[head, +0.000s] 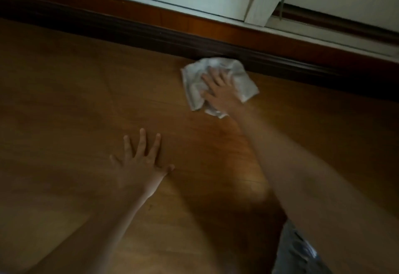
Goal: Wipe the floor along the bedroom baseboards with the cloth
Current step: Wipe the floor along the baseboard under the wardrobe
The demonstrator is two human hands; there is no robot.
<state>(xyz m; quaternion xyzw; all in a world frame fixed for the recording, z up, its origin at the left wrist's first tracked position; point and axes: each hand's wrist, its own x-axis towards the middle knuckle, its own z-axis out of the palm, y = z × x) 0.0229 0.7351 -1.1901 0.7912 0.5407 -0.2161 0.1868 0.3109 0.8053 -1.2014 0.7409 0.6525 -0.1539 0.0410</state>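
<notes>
Right hand (220, 89) flat on cloth (244, 84) by baseboard (151, 34), left hand (140, 161) splayed on floor (64, 101)

Bare forearms (302, 176); grey patterned garment (298, 250) at knee.

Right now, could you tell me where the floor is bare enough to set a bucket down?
Bare wood floor stretches left of the left hand, up to the dark baseboard. Another bare patch lies between the right forearm and the baseboard, right of the cloth. It is crowded by the baseboard where the right hand presses the cloth, and between both arms.
</notes>
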